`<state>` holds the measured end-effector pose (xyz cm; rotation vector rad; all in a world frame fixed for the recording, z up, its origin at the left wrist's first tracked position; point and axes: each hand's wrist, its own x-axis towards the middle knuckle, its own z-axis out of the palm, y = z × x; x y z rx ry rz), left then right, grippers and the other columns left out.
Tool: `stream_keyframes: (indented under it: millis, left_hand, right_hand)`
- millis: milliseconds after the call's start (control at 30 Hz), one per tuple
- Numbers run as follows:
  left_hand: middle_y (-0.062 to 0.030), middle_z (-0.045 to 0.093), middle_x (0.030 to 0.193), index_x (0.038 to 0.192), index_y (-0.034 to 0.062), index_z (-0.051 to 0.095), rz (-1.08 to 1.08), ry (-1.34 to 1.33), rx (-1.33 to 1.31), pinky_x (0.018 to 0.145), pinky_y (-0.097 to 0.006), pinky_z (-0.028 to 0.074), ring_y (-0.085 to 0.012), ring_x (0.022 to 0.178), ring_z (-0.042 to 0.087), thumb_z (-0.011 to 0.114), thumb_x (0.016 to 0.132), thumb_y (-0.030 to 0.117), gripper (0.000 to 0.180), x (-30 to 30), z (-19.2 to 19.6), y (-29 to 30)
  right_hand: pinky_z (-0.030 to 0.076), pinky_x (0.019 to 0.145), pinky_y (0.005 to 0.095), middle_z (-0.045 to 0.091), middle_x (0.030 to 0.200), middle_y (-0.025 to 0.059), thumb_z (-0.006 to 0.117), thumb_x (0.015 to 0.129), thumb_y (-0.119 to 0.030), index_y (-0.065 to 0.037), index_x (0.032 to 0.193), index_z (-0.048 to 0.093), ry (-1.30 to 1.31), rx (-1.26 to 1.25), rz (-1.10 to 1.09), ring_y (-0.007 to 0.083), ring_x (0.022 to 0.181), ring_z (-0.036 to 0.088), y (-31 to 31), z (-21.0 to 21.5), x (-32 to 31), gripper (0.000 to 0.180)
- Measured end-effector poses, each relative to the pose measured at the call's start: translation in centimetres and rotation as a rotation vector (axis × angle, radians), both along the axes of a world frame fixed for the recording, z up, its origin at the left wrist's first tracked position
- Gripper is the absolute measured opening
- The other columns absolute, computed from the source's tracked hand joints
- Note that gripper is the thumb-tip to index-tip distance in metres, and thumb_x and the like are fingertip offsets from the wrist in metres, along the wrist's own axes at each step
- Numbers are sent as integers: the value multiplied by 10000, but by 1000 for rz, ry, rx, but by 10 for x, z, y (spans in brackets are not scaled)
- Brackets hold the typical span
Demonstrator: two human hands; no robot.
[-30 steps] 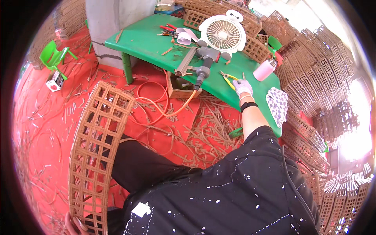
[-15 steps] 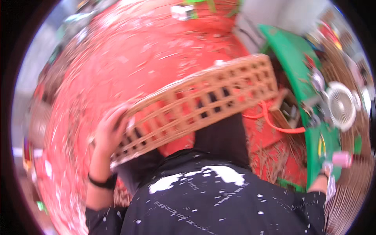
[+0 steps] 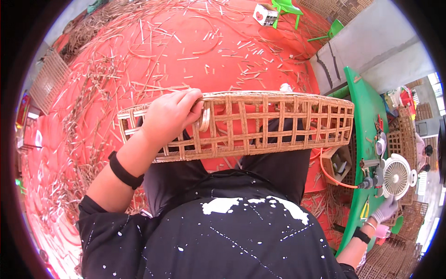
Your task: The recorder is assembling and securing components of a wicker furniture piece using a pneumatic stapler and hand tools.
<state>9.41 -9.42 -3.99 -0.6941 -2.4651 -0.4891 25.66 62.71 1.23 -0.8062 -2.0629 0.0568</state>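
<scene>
A long, shallow basket (image 3: 232,123) of woven brown strips lies across my thighs with its open lattice toward me. My left hand (image 3: 174,111) is closed over its upper rim, left of the middle, and a loop of strip shows beside the fingers. Off to the right, my right hand (image 3: 384,210), in a pale glove, reaches over the edge of the green table (image 3: 360,186). Its fingers look stretched out, with nothing visible in them. Closest to it are a white fan (image 3: 396,176), yellow-handled pliers (image 3: 365,208) and a pink container (image 3: 382,231).
An orange hose (image 3: 331,176) runs to an air tool (image 3: 367,182) on the table. Below stands a wooden box (image 3: 335,163). Cut strips litter the red floor (image 3: 186,46). A green chair (image 3: 288,8) and a white box (image 3: 265,15) stand at the back.
The basket has swung from a slant to nearly level and shifted right. My left hand now sits higher on its rim. The view has shifted, while the right hand stays by the table's edge.
</scene>
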Motion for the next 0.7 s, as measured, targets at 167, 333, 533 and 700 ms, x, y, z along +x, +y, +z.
stream_keyframes:
  millis: [167,333,533,700]
  left_hand:
    - [-98,651,869,966,63,592,-26,5,26,605,-333,527,-253,693,640,642,786,78,188,-9,2,5]
    - [-80,637,817,921,65,595,-42,-40,99,557,-324,517,-244,638,636,636,799,79,129,-11,1,-4]
    - [-77,616,776,903,67,590,-85,-41,151,536,-323,499,-245,612,629,644,790,73,125,-15,1,-8]
    - [-80,610,767,900,66,589,-86,-53,174,534,-327,494,-244,606,623,646,785,71,128,-15,0,-10]
  right_hand:
    - [457,723,233,611,1018,36,567,888,-26,-24,1104,597,-240,-374,914,100,855,560,-260,27,-86,218]
    - [457,487,294,580,717,50,731,718,-97,-125,993,690,-431,134,1485,197,521,573,-435,48,-113,280]
    - [442,464,354,504,676,68,654,803,-235,-155,910,652,-611,313,1377,245,519,561,-480,48,-125,134]
    - [455,471,378,508,686,76,614,827,-261,-161,882,631,-657,337,1335,261,525,570,-490,54,-126,116]
